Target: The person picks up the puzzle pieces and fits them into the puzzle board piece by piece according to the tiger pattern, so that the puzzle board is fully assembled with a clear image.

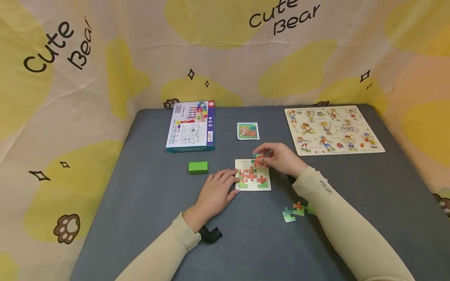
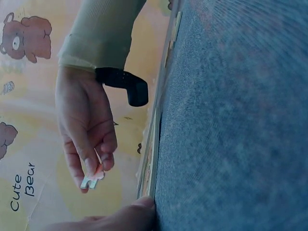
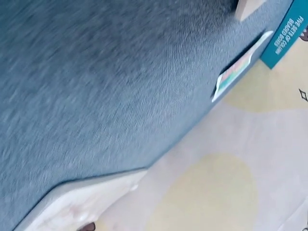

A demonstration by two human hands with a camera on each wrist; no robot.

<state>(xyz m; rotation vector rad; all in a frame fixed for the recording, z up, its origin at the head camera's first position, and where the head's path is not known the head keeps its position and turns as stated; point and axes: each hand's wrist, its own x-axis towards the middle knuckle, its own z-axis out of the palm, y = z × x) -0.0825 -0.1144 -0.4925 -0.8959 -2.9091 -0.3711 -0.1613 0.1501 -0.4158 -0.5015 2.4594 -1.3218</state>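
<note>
The left hand point(image 1: 215, 191) lies palm down, fingers extended onto the left edge of the puzzle tray point(image 1: 253, 187), which holds tiger-picture pieces point(image 1: 247, 174); the right hand point(image 1: 281, 159) pinches a puzzle piece point(image 1: 257, 160) above the tray's far side.

Flat box point(image 1: 191, 127) left, green block point(image 1: 198, 168) nearer; picture board point(image 1: 335, 133), seemingly wooden, right.

Surface point(image 1: 140, 195), dark grey. Directly upon it: one printed box point(image 1: 191, 127), rear left; one small picture card point(image 1: 248, 131), rear centre; one large cartoon-figure board point(image 1: 335, 132), rear right; one green block point(image 1: 198, 168), left of centre; one square puzzle tray point(image 1: 252, 188), centre; loose puzzle pieces point(image 1: 299, 211), nearer, right.
</note>
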